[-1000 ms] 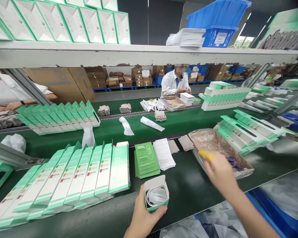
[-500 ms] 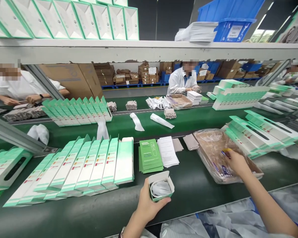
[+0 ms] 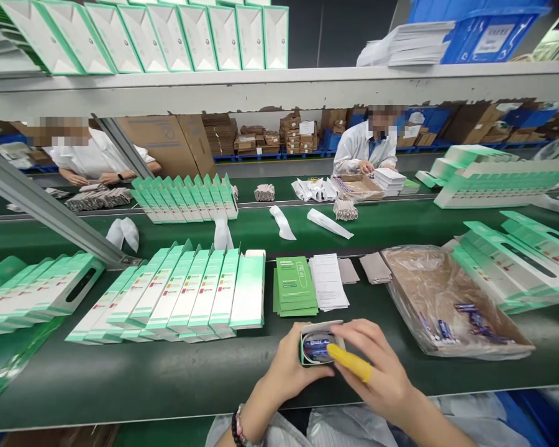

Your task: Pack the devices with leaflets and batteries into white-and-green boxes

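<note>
My left hand (image 3: 286, 372) grips a small open green-and-white box (image 3: 317, 344) at the near edge of the green belt, its open end facing me. A blue battery pack (image 3: 317, 346) sits in the box mouth. My right hand (image 3: 377, 372), with a yellow finger cot on one finger, has its fingertips on the box mouth and the pack. A row of flat green-and-white cartons (image 3: 186, 295) lies to the left. Green leaflets (image 3: 294, 285) and white printed sheets (image 3: 328, 280) lie just beyond the box.
A plastic-lined cardboard tray (image 3: 414, 279) with several small blue battery packs (image 3: 466, 320) lies at the right. More green cartons (image 3: 517, 261) are stacked far right. Across the belt two people in white coats handle parts. A slanted metal post (image 3: 51, 208) crosses the left.
My right hand came back from the tray at the right to the box in my left hand, and a blue battery pack now sits in the box mouth. The view shifted left.
</note>
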Tool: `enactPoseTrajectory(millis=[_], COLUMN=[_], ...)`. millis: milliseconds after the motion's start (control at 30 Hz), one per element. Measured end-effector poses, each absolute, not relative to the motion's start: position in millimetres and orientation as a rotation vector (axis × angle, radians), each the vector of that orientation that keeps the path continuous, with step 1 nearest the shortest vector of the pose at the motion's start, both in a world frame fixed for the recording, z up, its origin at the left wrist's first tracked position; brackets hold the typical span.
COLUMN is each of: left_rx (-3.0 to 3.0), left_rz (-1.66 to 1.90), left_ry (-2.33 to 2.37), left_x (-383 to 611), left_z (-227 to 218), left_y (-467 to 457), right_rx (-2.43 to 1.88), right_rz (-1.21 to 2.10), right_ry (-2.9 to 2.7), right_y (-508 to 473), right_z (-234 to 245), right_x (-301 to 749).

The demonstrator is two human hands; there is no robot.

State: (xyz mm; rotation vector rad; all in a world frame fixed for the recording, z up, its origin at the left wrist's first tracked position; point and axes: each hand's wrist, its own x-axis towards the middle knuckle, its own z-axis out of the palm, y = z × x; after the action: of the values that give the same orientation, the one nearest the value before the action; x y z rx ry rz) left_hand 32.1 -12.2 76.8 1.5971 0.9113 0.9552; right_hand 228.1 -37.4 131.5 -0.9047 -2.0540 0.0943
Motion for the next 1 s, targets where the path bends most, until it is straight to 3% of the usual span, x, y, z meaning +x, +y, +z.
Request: enactPoseTrajectory(millis=[167, 267, 367, 567, 767, 1000], left_rx=[1.298, 1.218, 1.291, 1.466, 2.032, 2.312], left_rz=[1.149, 1.125, 1.126, 1.38, 1.595, 1.373], left_ry=[0.674, 0.649, 0.708, 0.838, 0.619, 0.705], left_x=[25, 28, 36, 48, 28, 14], left_z=[90, 105, 113, 97, 82, 88], left_y=[-19, -22, -24, -29, -12, -14], right_rx=[-1.296, -1.143, -1.005, -0.966, -0.908, -0.945], right_rz=[0.594, 1.018, 1.177, 1.186, 1.141, 0.496], right_ry=[-1.537, -1.446, -1.32, -1.165, -1.338, -1.98], right_y=[-46, -44, -41, -36, -31, -31], right_z=[103, 95, 95, 100, 88, 98], right_x=[232, 215, 198, 186, 209, 235])
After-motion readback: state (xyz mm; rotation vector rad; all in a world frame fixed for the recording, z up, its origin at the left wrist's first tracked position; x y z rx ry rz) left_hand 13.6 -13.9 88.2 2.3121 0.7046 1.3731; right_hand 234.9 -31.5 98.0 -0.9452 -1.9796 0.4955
